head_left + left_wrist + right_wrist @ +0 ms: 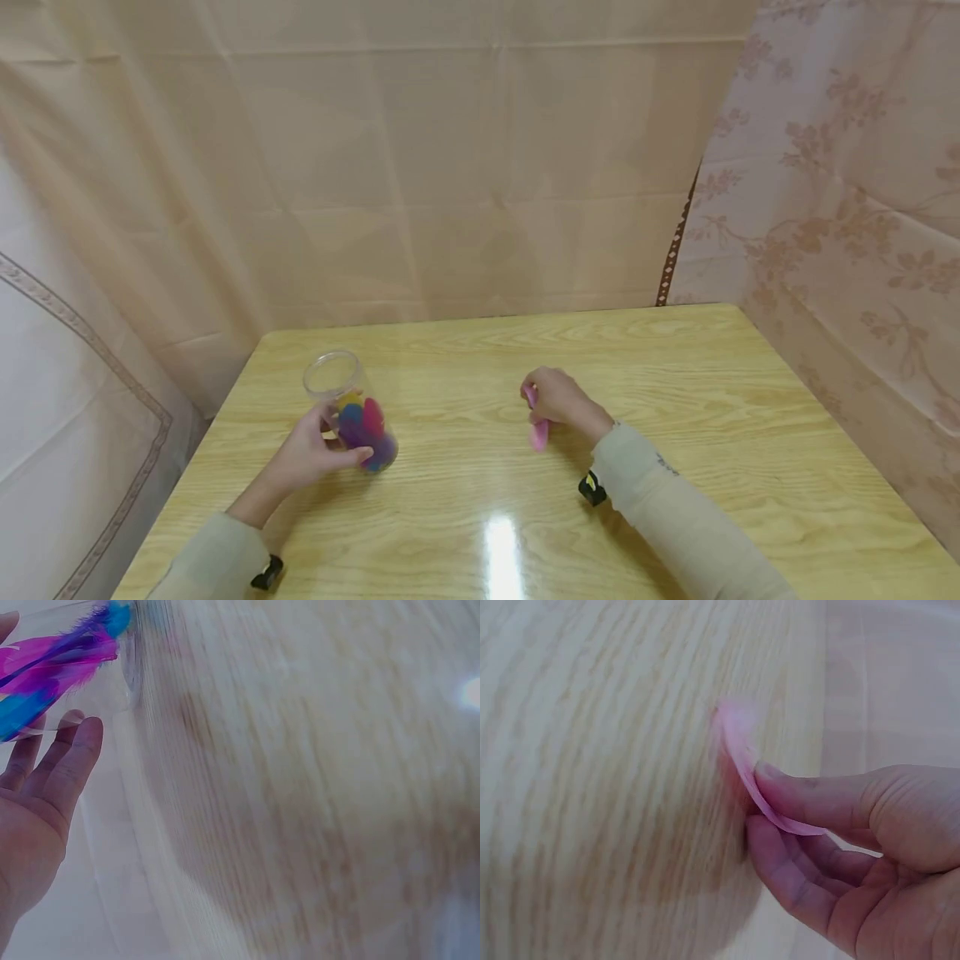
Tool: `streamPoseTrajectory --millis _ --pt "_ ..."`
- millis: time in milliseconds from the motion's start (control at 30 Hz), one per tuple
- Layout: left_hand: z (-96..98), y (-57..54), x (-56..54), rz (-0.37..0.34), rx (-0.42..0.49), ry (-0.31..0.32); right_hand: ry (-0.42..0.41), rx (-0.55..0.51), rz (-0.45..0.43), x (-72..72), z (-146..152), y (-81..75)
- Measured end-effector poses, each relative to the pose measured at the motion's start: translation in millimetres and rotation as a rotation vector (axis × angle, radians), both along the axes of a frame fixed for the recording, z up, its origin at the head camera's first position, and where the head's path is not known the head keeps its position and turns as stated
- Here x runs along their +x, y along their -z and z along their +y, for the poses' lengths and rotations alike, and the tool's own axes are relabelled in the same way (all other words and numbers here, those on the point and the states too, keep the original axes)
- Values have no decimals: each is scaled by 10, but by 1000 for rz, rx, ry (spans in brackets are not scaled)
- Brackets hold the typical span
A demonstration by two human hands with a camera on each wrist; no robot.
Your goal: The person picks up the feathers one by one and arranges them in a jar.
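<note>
A clear plastic jar (pixel 332 375) with several coloured feathers (pixel 362 429) inside stands at the left of the table, its open rim facing up. My left hand (pixel 318 446) grips the jar low on its side, thumb in front. Blue, purple and magenta feathers (pixel 67 656) show through the jar wall in the left wrist view. Right of the middle, my right hand (pixel 558 397) pinches a pink feather (pixel 739 742) between thumb and fingers. One end of that feather reaches down close to the tabletop; whether it touches is hard to tell.
The wood-grain table (pixel 450 383) carries a bright light reflection near its front. A beige curtain (pixel 450 167) hangs behind its far edge, a floral cloth (pixel 847 208) at the right and a white cloth (pixel 67 400) at the left.
</note>
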State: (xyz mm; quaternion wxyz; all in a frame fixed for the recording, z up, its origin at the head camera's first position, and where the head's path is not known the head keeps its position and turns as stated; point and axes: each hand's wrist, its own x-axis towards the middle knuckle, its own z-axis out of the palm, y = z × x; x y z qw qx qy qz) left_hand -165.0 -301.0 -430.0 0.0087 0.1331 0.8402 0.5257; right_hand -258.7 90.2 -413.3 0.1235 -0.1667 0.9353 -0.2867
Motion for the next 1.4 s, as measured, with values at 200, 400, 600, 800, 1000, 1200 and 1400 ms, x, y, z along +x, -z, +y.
streamPoseTrajectory --millis 200,400,600,800,1000,1200,1400 --pt "8 1 -4 -4 -17 -9 23 -41 26 -1 -50 39" --pt "15 -30 19 -11 -18 -22 23 -109 46 -12 -115 73" --pt "17 -30 19 -23 -8 -19 31 -192 34 -50 -215 29" --pt "7 -25 16 -28 -17 -26 -9 -229 29 -75 -318 -18" --pt "11 -45 0 -15 -28 -17 -26 -304 -43 -95 -401 -82" --pt "15 -49 5 -24 -29 -25 -63 -367 -105 -99 -518 -199" --pt "17 -35 0 -20 -39 -33 -112 -415 -106 -112 -607 -345"
